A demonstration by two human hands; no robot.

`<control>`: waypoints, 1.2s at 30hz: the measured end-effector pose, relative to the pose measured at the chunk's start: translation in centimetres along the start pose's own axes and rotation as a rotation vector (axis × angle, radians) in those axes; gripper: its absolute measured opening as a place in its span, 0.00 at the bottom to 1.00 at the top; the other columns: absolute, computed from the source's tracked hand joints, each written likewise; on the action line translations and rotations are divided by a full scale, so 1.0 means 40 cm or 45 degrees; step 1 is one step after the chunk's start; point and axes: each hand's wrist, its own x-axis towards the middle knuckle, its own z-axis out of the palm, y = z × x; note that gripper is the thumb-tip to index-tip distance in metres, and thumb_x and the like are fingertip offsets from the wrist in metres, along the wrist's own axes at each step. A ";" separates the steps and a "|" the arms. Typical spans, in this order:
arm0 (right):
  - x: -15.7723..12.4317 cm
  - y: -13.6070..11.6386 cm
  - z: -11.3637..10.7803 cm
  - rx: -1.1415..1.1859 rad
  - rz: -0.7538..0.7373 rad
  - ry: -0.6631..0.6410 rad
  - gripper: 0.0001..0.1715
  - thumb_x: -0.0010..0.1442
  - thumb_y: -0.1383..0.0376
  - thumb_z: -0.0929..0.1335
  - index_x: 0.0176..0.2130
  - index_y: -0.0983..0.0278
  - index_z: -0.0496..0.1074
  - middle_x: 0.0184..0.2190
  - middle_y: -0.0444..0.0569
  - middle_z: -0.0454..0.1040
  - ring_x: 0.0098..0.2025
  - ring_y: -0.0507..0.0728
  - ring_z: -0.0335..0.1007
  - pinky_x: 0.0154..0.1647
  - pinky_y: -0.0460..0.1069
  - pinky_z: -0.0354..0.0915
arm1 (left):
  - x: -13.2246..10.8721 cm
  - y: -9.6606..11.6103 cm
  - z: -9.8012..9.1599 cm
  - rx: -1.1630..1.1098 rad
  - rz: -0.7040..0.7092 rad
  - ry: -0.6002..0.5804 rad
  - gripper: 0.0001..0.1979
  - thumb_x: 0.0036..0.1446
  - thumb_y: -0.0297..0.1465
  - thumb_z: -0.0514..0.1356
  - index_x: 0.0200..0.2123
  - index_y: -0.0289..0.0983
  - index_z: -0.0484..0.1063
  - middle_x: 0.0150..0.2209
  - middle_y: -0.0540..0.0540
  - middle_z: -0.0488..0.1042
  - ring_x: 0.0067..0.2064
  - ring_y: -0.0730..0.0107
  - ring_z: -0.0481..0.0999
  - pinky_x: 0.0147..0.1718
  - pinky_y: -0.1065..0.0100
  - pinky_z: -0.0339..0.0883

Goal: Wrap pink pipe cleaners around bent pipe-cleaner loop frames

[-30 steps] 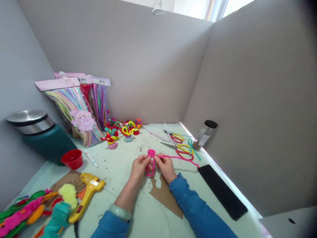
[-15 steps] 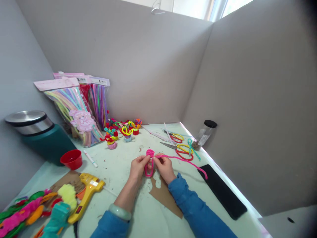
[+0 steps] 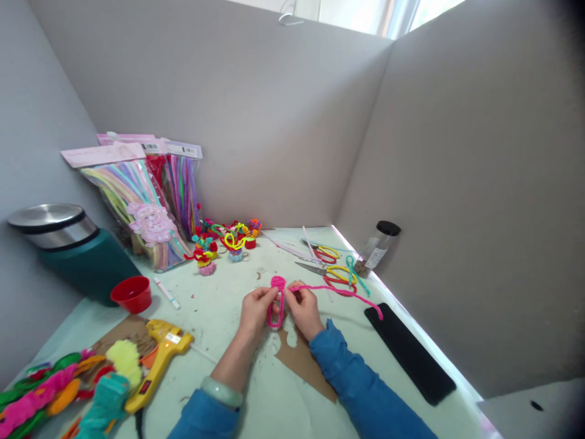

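Observation:
Both hands meet over the middle of the table around a bright pink pipe cleaner [image 3: 338,289]. One part of it is wound into a fuzzy round disc [image 3: 278,282], with a narrow loop hanging below. My left hand [image 3: 256,308] pinches the piece just under the disc, thumb and fingertips closed. With its fingertips also closed, my right hand [image 3: 303,310] grips the pipe cleaner close beside the left. From there a long free strand runs right, its tip over the black phone-like slab [image 3: 409,353]. Beneath the hands lies a brown cardboard piece [image 3: 305,366] with cut-out edges.
Scissors [image 3: 336,278] lie behind my right hand, near a clear jar [image 3: 377,247]. At left are a yellow glue gun [image 3: 159,360], a red cup [image 3: 132,294], a teal bottle [image 3: 85,262] and bagged pipe cleaners [image 3: 141,207]. Small colourful crafts [image 3: 228,238] stand at the back.
The strand's free end has risen slightly and shifted a little. Both hands stay nearly in place, holding the pink pipe cleaner as before.

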 end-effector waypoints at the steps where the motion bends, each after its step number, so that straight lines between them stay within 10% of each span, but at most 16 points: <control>1: 0.000 0.002 0.001 0.009 0.010 -0.004 0.07 0.54 0.62 0.65 0.30 0.65 0.68 0.24 0.45 0.68 0.26 0.51 0.63 0.28 0.45 0.61 | 0.000 -0.001 0.000 0.004 0.002 -0.006 0.17 0.43 0.42 0.63 0.25 0.33 0.69 0.13 0.51 0.67 0.13 0.76 0.63 0.12 0.75 0.55; 20: -0.017 -0.021 -0.004 -0.402 -0.258 0.054 0.05 0.58 0.65 0.63 0.29 0.63 0.65 0.29 0.48 0.66 0.33 0.55 0.64 0.35 0.49 0.61 | 0.004 -0.008 0.002 0.035 0.011 0.024 0.18 0.43 0.43 0.63 0.25 0.31 0.70 0.12 0.50 0.67 0.13 0.77 0.62 0.13 0.75 0.54; 36: 0.003 -0.030 -0.039 0.031 -0.368 -0.219 0.09 0.59 0.68 0.63 0.36 0.61 0.72 0.31 0.49 0.70 0.34 0.55 0.66 0.37 0.50 0.64 | 0.006 0.015 -0.025 -0.175 -0.044 -0.162 0.14 0.44 0.39 0.63 0.23 0.32 0.69 0.11 0.53 0.65 0.13 0.79 0.60 0.13 0.76 0.53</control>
